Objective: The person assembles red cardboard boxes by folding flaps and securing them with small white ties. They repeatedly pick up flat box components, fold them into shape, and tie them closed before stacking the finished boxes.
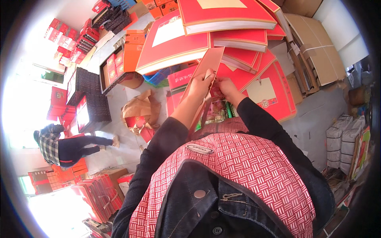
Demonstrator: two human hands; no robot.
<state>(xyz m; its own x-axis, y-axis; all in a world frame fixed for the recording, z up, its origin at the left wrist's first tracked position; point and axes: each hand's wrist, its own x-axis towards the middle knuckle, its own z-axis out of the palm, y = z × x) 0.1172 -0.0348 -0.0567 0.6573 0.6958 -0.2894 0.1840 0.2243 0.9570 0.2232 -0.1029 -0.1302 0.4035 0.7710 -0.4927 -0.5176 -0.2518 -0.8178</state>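
My left hand (199,85) grips a long, narrow, flat red card piece (212,58), its thumb and fingers closed over the edge. The card stands tilted, its far end toward a stack of big red boxes (227,15). Close beside it, my right hand (229,89) has its fingers bent together near the card's right edge; whatever they pinch is too small to make out. Under my hands lie green and clear-wrapped small items (217,112), partly hidden. Left of them is a pink-red box (179,81).
A crumpled brown paper bag (143,106) with red pieces stands on the floor at left. Flattened cartons (320,49) lean at right, above wrapped grey bundles (338,141). Dark stacked trays (94,104) stand far left, where another person (71,147) bends over.
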